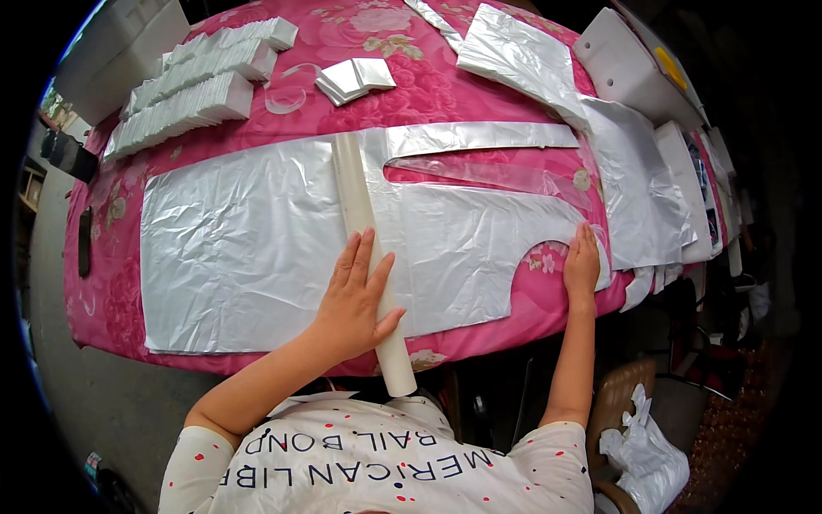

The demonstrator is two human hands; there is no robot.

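Observation:
A thin white plastic apron (462, 248) lies spread on the table, with long straps and a curved cut-out toward the right. Across its middle rests a pale, long tube (353, 184), its near end jutting past the table's front edge. My left hand (355, 295) lies on the tube with fingers stretched and thumb apart, gripping nothing. Over at the apron's right end, beside the curved cut-out, my right hand (582, 257) rests flat on the plastic, fingers straight and close together.
Rows of folded white packets (184, 111) stand at the back left, near a small folded stack (355, 79). More plastic sheets (638, 184) hang over the right side by a white foam box (638, 64). A pink flowered cloth (111, 291) covers the table.

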